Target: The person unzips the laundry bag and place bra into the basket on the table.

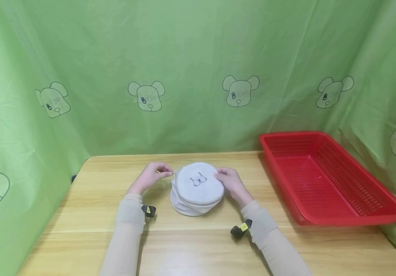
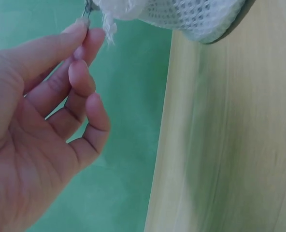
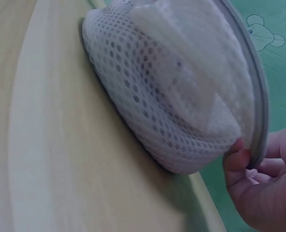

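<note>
A round white mesh laundry bag (image 1: 201, 188) with grey piping and a small animal face on its lid stands tilted and partly collapsed on the table. At its left rim, my left hand (image 1: 151, 177) pinches a small zipper pull (image 2: 87, 19) between thumb and index finger; the other fingers curl loosely below. On the opposite side, my right hand (image 1: 231, 183) grips the grey-edged rim of the lid between thumb and fingers. White frayed threads (image 2: 109, 29) hang beside the pull in the left wrist view. Through the coarse mesh, the right wrist view shows folded white fabric.
A red plastic basket (image 1: 287, 191) with slotted sides stands at the right of the wooden table (image 1: 191, 249). Green curtains (image 1: 191, 126) printed with bear heads hang behind and at both sides. Black wrist cameras (image 1: 149, 210) are strapped over the beige sleeves.
</note>
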`<control>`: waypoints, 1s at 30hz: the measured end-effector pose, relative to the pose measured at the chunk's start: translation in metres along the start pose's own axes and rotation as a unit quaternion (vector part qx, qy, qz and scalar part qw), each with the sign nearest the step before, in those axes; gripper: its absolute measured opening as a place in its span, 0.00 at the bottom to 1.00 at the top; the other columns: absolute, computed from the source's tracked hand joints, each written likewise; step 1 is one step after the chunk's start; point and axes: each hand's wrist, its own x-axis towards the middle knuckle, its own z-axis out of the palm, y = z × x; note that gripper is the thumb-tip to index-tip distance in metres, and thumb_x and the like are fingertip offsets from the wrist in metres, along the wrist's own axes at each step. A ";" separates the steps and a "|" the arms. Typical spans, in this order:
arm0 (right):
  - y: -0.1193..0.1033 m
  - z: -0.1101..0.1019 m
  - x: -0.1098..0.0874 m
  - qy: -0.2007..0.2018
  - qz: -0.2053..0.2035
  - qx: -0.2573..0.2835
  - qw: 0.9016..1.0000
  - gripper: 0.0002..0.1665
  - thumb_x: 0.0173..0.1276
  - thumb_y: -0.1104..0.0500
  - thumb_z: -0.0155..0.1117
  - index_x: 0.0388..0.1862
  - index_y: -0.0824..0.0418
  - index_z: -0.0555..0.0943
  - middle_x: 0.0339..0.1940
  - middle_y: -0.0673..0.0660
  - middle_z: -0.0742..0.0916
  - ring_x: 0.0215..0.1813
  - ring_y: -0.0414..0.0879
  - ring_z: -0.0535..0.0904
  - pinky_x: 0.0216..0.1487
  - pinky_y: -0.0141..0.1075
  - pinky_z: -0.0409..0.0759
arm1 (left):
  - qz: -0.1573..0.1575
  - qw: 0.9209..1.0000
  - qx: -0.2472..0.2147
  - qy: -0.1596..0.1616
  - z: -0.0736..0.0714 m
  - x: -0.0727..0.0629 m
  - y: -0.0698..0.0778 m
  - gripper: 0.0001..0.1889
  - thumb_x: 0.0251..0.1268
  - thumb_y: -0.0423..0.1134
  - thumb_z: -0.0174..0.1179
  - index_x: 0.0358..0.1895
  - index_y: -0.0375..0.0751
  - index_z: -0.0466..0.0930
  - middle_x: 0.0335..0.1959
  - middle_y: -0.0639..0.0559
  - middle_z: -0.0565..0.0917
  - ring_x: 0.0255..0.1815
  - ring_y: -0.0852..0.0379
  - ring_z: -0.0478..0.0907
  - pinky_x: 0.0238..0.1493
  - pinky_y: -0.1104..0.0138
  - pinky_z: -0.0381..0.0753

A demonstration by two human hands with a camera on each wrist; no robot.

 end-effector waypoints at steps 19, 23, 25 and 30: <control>-0.005 -0.006 0.000 -0.114 0.013 -0.021 0.993 0.30 0.69 0.57 0.59 0.66 0.69 0.68 0.45 0.63 0.84 0.31 0.43 0.78 0.30 0.31 0.79 | -0.011 0.994 0.053 0.100 0.008 0.007 0.005 0.07 0.63 0.35 0.63 0.41 0.37 0.84 0.40 0.43 0.88 0.41 0.50 0.84 0.48 0.59 0.83; -0.005 -0.005 -0.002 -0.121 0.005 -0.018 0.993 0.36 0.69 0.54 0.59 0.72 0.66 0.63 0.57 0.69 0.80 0.38 0.44 0.80 0.38 0.32 0.81 | -0.010 0.992 0.058 0.110 0.011 0.008 0.008 0.07 0.63 0.34 0.63 0.41 0.37 0.84 0.39 0.42 0.88 0.40 0.49 0.84 0.47 0.59 0.84; -0.006 -0.005 -0.004 -0.130 -0.013 -0.016 0.991 0.39 0.70 0.53 0.59 0.74 0.67 0.59 0.59 0.72 0.78 0.41 0.46 0.80 0.41 0.33 0.82 | -0.012 0.992 0.059 0.112 0.012 0.009 0.009 0.07 0.63 0.34 0.63 0.41 0.37 0.84 0.40 0.42 0.88 0.40 0.49 0.84 0.47 0.59 0.84; -0.006 -0.004 -0.006 -0.145 -0.034 -0.017 0.989 0.41 0.71 0.51 0.57 0.76 0.66 0.55 0.61 0.72 0.76 0.43 0.45 0.80 0.44 0.33 0.82 | -0.015 0.991 0.059 0.116 0.015 0.009 0.012 0.06 0.63 0.34 0.63 0.41 0.37 0.84 0.40 0.43 0.88 0.40 0.50 0.84 0.48 0.59 0.83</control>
